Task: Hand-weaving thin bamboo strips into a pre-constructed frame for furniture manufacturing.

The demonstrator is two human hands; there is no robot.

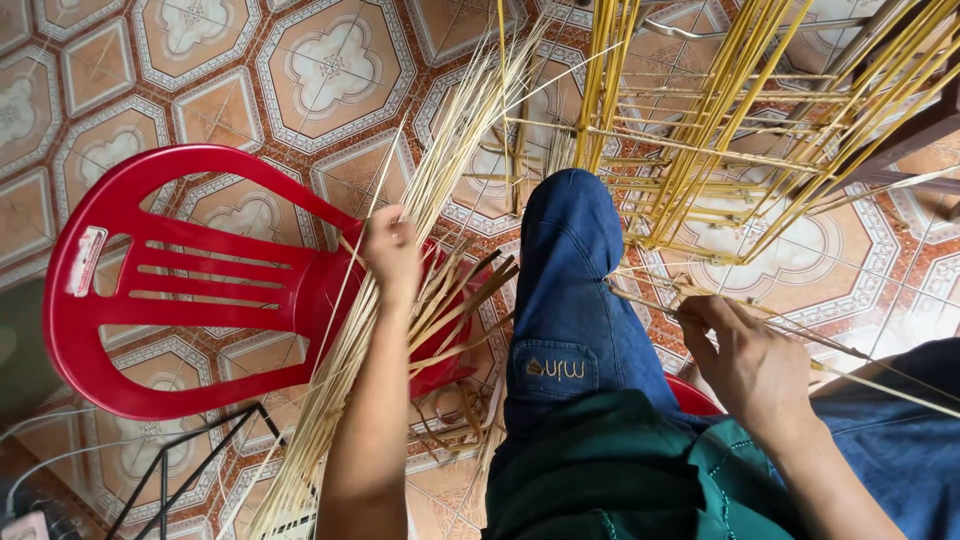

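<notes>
Bamboo strips (420,210) lie across red plastic chair (190,290); left hand (392,250) closed, pinching one strip from the bundle. Right hand (745,360) pinches thin splints at yellow woven frame (720,130). Best to draw single strip straight out, keep frame end pinned

A bundle of pale bamboo strips (400,290) is gripped by the left hand (392,252) over the seat of a red plastic chair (180,290), across which the strips lie slantwise. A few thin strips (660,292) are pinched in the right hand (745,360), beside a knee in blue jeans (570,270). A half-woven yellow frame (720,130) is seen beyond the knee, standing on the patterned tile floor (250,80). A black wire stand (200,450) is seen by the bottom-left corner.
</notes>
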